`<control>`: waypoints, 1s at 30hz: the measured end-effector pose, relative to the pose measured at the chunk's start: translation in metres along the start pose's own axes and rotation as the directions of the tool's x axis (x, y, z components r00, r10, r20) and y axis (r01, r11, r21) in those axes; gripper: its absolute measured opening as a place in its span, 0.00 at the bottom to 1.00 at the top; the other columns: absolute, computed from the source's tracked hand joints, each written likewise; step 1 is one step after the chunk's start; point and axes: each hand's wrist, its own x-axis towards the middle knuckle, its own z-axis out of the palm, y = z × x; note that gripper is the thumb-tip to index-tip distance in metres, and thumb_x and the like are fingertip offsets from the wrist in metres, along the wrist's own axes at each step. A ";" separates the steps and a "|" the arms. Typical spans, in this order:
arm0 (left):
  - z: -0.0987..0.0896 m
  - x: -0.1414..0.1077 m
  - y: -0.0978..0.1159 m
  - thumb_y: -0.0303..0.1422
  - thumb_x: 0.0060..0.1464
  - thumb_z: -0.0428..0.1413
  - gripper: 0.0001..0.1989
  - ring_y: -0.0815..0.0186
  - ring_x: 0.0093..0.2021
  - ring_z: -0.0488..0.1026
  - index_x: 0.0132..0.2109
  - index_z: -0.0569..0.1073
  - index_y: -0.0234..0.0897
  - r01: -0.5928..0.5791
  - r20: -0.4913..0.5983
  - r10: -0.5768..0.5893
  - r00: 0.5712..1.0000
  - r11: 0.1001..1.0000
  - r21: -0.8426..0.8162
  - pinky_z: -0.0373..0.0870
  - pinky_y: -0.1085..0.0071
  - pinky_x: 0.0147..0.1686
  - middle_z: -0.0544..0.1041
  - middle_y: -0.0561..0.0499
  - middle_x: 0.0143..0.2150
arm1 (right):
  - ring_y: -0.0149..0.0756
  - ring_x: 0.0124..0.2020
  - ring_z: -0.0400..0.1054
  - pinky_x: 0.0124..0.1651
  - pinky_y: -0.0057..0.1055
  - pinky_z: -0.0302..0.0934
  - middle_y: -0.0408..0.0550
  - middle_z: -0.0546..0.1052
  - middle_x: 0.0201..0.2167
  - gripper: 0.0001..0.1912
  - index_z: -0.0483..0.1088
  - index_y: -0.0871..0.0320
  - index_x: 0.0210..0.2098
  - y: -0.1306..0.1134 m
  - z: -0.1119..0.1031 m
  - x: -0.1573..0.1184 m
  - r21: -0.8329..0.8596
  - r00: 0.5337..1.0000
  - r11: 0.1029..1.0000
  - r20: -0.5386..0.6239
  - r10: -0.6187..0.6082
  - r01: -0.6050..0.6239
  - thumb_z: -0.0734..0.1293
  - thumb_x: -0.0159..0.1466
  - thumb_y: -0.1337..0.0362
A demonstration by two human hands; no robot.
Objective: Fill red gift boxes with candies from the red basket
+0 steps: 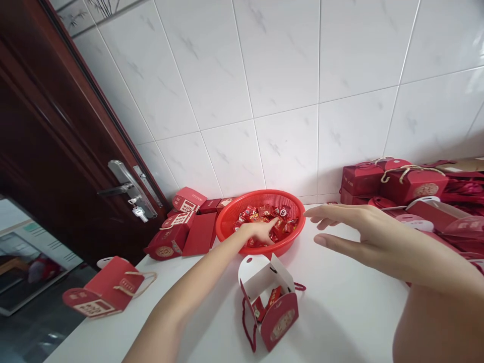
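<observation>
So the left hand (261,231) is among wrapped sweets (283,213) in the basket (282,247), fingers apart, open box (281,318) nearer me; right hand (365,233) open, off right.

Basket (229,214) red, wall tiles (283,55) wht w/ gry veins.

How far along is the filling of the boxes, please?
Done: some boxes beside the basket look closed. In hand: the open box holds some sweets; the left hand is in the basket, among more sweets; the right hand hovers, open. Left: closing the open box, probably; its flap is up.
</observation>
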 end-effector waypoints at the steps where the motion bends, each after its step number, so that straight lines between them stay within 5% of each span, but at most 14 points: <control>1: 0.003 0.001 0.004 0.35 0.44 0.64 0.62 0.45 0.59 0.72 0.75 0.32 0.36 0.040 0.027 -0.040 0.999 0.999 0.025 0.72 0.61 0.50 0.67 0.31 0.66 | 0.46 0.43 0.77 0.44 0.38 0.72 0.46 0.82 0.44 0.20 0.74 0.47 0.55 0.001 0.000 0.000 0.002 1.000 1.000 -0.001 -0.001 0.001 0.61 0.68 0.50; 3: 0.009 0.002 0.008 0.30 0.43 0.63 0.63 0.46 0.55 0.75 0.74 0.29 0.36 0.109 0.054 -0.112 0.992 0.993 0.050 0.73 0.62 0.45 0.70 0.30 0.63 | 0.46 0.44 0.77 0.44 0.38 0.72 0.46 0.82 0.45 0.21 0.74 0.47 0.56 0.003 0.001 0.001 0.005 1.000 1.000 -0.007 0.000 0.001 0.62 0.68 0.50; 6: 0.012 0.002 0.007 0.27 0.40 0.64 0.56 0.46 0.51 0.76 0.74 0.46 0.34 0.091 -0.075 -0.092 0.993 0.996 -0.018 0.73 0.64 0.42 0.73 0.31 0.59 | 0.46 0.45 0.77 0.44 0.37 0.72 0.46 0.82 0.46 0.21 0.73 0.46 0.57 0.006 0.002 0.002 0.012 1.000 1.000 -0.006 -0.006 0.006 0.62 0.68 0.50; 9: 0.010 0.003 -0.002 0.25 0.41 0.62 0.30 0.48 0.48 0.76 0.55 0.74 0.32 0.036 -0.157 -0.052 0.986 0.994 -0.102 0.72 0.65 0.42 0.79 0.37 0.49 | 0.45 0.44 0.78 0.44 0.37 0.72 0.46 0.82 0.45 0.21 0.73 0.47 0.57 0.006 0.001 0.001 0.012 1.000 1.000 -0.013 -0.020 0.020 0.62 0.68 0.50; 11: 0.009 0.004 -0.010 0.25 0.42 0.61 0.11 0.51 0.41 0.77 0.37 0.79 0.33 0.016 -0.149 -0.042 0.988 0.986 -0.167 0.72 0.66 0.39 0.80 0.42 0.37 | 0.45 0.44 0.78 0.44 0.37 0.72 0.46 0.82 0.44 0.21 0.73 0.47 0.57 0.005 0.000 0.000 0.011 0.999 1.000 -0.023 -0.027 0.027 0.62 0.68 0.51; 13: 0.007 0.004 -0.018 0.25 0.43 0.60 0.02 0.56 0.34 0.77 0.29 0.76 0.33 -0.006 -0.138 -0.033 0.990 0.963 -0.269 0.71 0.67 0.34 0.78 0.47 0.29 | 0.45 0.44 0.78 0.44 0.36 0.72 0.46 0.82 0.44 0.20 0.73 0.47 0.56 0.004 -0.002 0.000 0.012 0.999 0.999 -0.025 -0.029 0.029 0.62 0.68 0.51; 19: 0.000 -0.013 -0.037 0.37 0.52 0.61 0.13 0.63 0.36 0.77 0.42 0.76 0.35 -0.132 -0.247 -0.022 0.969 0.797 -0.589 0.72 0.71 0.33 0.79 0.47 0.38 | 0.47 0.46 0.77 0.43 0.38 0.73 0.47 0.82 0.47 0.22 0.74 0.47 0.56 0.004 -0.003 0.000 -0.004 1.000 1.000 0.001 0.016 -0.016 0.62 0.67 0.49; 25: 0.004 -0.035 -0.049 0.50 0.49 0.64 0.27 0.64 0.35 0.75 0.49 0.74 0.35 -0.200 -0.311 -0.050 0.949 0.668 -0.717 0.70 0.72 0.31 0.77 0.47 0.40 | 0.47 0.46 0.77 0.46 0.40 0.72 0.48 0.82 0.47 0.23 0.74 0.48 0.57 0.003 -0.002 0.003 0.011 0.998 1.000 0.057 0.025 -0.025 0.61 0.67 0.48; 30: 0.013 -0.044 -0.054 0.44 0.53 0.60 0.25 0.66 0.33 0.73 0.54 0.74 0.33 -0.179 -0.368 -0.112 0.923 0.723 -0.667 0.66 0.73 0.29 0.77 0.48 0.37 | 0.47 0.46 0.77 0.47 0.40 0.72 0.48 0.82 0.46 0.23 0.74 0.48 0.56 0.002 0.001 0.006 0.023 0.994 0.999 0.103 0.037 -0.039 0.61 0.67 0.47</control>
